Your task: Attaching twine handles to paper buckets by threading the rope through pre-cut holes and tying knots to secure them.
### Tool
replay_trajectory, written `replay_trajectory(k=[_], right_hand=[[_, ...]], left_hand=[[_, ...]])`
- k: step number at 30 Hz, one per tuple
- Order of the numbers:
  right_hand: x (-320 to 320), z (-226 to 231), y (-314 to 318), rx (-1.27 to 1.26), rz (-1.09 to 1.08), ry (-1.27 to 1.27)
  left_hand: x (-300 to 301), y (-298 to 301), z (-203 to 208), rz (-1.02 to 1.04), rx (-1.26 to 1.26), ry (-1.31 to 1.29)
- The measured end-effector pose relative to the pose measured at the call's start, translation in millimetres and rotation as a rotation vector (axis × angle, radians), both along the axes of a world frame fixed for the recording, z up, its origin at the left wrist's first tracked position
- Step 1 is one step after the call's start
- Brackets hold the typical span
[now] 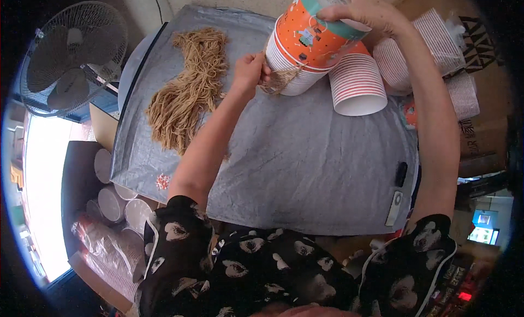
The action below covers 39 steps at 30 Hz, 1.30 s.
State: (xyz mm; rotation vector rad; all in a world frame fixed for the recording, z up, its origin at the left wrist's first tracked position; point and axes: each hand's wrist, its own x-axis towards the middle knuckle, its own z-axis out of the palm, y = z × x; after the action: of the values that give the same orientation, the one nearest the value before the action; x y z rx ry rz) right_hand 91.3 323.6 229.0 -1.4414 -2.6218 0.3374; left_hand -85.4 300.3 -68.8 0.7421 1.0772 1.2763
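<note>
My right hand [363, 11] grips the upper end of a tilted stack of paper cups [316, 39], printed orange and teal, with many white rims nested at its lower end. Beside those rims, my left hand [252, 72] is closed in a pinch on tan twine [281, 79], which passes across the lower part of the stack. The far end of the twine is hidden behind the cups. Just right of it, a second stack of paper cups [357, 82] lies with its white mouth toward me. Left of my left arm, a loose bundle of tan twine [191, 88] is spread on the grey-covered table [305, 169].
Wrapped cup stacks [426, 49] lie at the far right by a cardboard box [480, 115]. A utility knife [394, 208] and a black marker [401, 174] rest near the table's right edge. A fan [73, 58] stands at left, above an open carton of cups [112, 202].
</note>
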Motion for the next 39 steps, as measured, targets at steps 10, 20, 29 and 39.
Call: replay_trajectory(k=[10,20,29,39], right_hand=[[-3,-21,0,-0.231,0.052,0.218],[46,-68,-13,0.141,-0.050,0.857],[253,-252,-81,0.624,-0.725,0.843],[259,-314,-72,0.486,-0.725,0.943]], left_hand=[[-7,6,-12,0.043,-0.028,-0.020],[-6,-28,-25,0.255,0.143,-0.031],[103,-93,-2,-0.235,0.557,0.458],[181,-55,9,0.116,0.790,0.656]])
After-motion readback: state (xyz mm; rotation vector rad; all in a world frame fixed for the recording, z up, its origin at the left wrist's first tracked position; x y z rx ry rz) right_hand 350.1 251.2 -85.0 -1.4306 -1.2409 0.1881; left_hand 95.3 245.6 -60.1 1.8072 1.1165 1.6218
